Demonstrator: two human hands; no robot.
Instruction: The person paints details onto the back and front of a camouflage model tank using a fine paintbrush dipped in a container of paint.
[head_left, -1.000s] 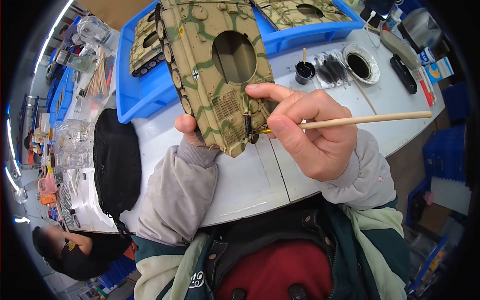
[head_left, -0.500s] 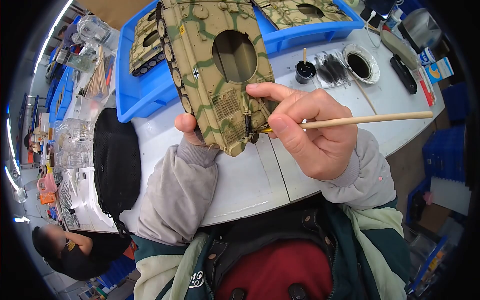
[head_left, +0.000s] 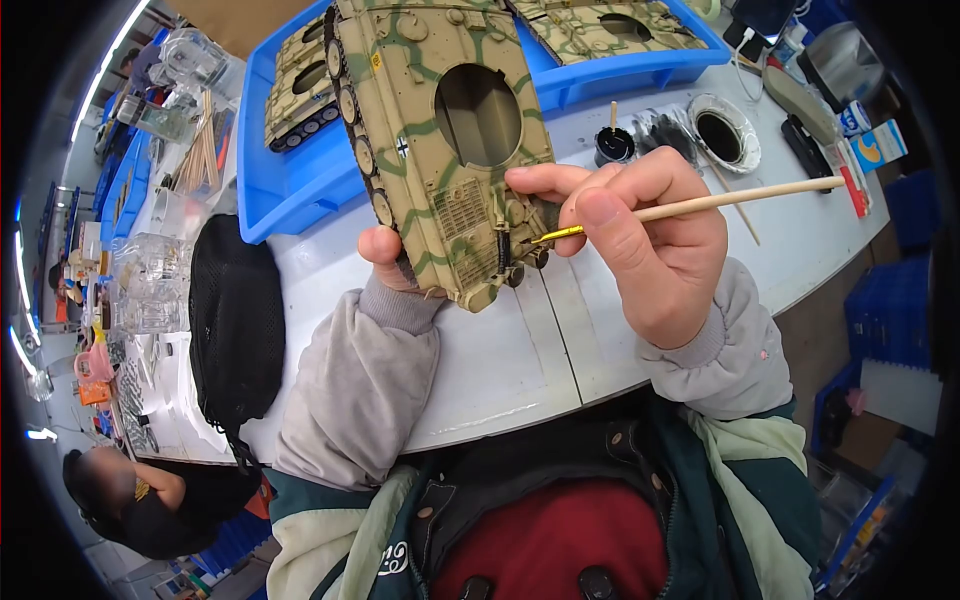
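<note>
My left hand (head_left: 384, 252) grips a camouflaged model tank hull (head_left: 412, 95) from beneath, thumb on its track side, other fingers hidden. Tan with green bands, the hull has a round opening in its deck and a black cylindrical part near the rear. Between the thumb and fingers of my right hand (head_left: 645, 235) is a thin paintbrush (head_left: 740, 198) with a wooden handle and gold ferrule. Its tip is at the hull's rear corner, beside the black part; whether it touches I cannot tell. My right index finger rests against the hull's edge.
Blue trays (head_left: 300, 205) behind hold more camouflaged hulls (head_left: 625, 28). To the right stand a small pot of black paint (head_left: 614, 146) and a foil-covered dish (head_left: 722, 135) with black liquid. A black mesh pouch (head_left: 235, 320) lies left. Another person (head_left: 150, 500) sits at lower left.
The brush handle has tilted upward at its far end, and more of the gold ferrule shows. My right hand has shifted slightly right. The hull has moved a little to the right.
</note>
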